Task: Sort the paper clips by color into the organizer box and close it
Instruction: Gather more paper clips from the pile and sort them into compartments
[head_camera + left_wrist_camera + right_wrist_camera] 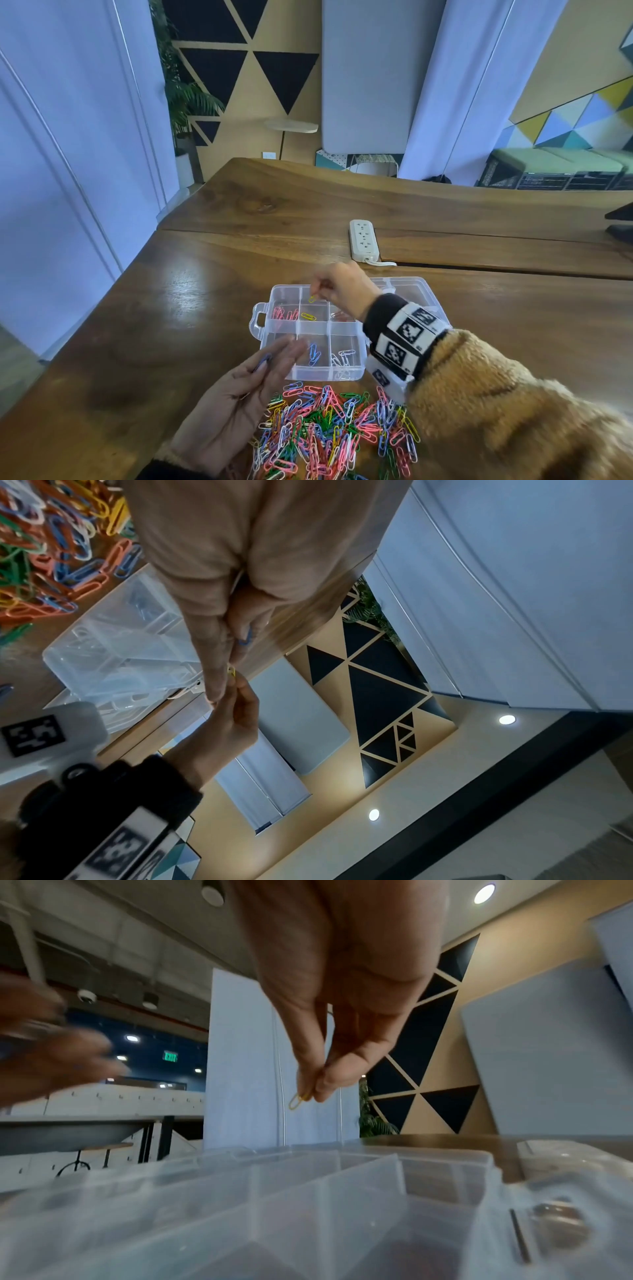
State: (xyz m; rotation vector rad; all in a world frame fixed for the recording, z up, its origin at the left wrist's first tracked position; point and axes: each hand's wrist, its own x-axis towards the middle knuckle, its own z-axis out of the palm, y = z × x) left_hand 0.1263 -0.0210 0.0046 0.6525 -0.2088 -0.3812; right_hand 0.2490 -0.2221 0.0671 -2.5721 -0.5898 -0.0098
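Observation:
A clear organizer box (313, 328) lies open on the wooden table, its lid (412, 287) folded back to the right. Its compartments hold pink clips (286, 313), one yellow clip (308, 316), blue clips (313, 354) and white clips (342, 358). My right hand (317, 291) pinches a yellow paper clip (311, 298) (296, 1102) just above the box's middle row. My left hand (270, 356) hovers at the box's near left corner and pinches a blue paper clip (262, 361) (245, 639). A pile of mixed coloured clips (329, 431) lies in front of the box.
A white power strip (364, 241) with its cord lies behind the box. A dark object (620, 222) sits at the table's far right edge. The table's left edge (102, 308) runs diagonally near my left hand.

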